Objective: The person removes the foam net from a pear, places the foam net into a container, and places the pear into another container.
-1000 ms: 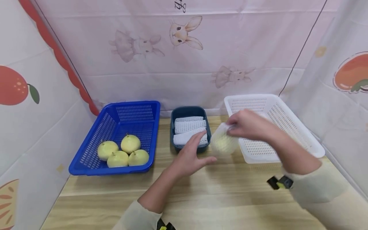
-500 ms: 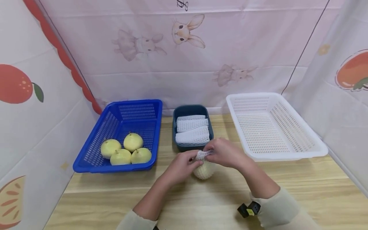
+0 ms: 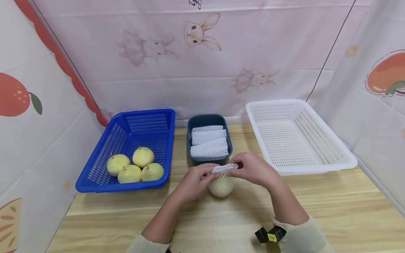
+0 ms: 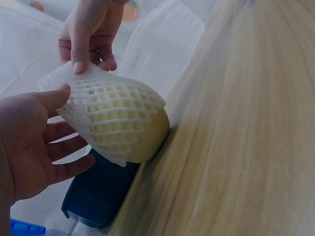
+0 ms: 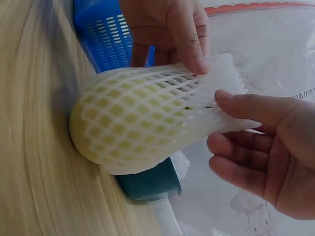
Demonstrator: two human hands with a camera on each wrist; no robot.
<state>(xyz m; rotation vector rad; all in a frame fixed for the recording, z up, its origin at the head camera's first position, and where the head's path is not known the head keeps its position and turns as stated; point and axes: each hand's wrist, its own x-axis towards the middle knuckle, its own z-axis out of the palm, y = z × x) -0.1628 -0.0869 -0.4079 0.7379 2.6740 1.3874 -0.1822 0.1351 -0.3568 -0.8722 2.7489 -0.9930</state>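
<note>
A yellow-green pear stands on the wooden table in a white foam net sleeve, its lower end bare in both wrist views. My left hand pinches one side of the sleeve's gathered open end between thumb and fingers. On the other side my right hand pinches that same rim, so the mouth is stretched flat above the fruit. The stem end shows dimly through the mesh in the right wrist view. Just behind the hands sits a dark teal box of folded foam nets.
At the left a blue basket holds several bare pears. To the right stands a white basket, its slotted bottom visible. A pale curtain with printed rabbits hangs right behind the containers.
The right hand brought the netted pear from beside the white basket to the front of the teal box. My left hand, spread earlier, now pinches the sleeve, whose mouth has been pulled wider.
</note>
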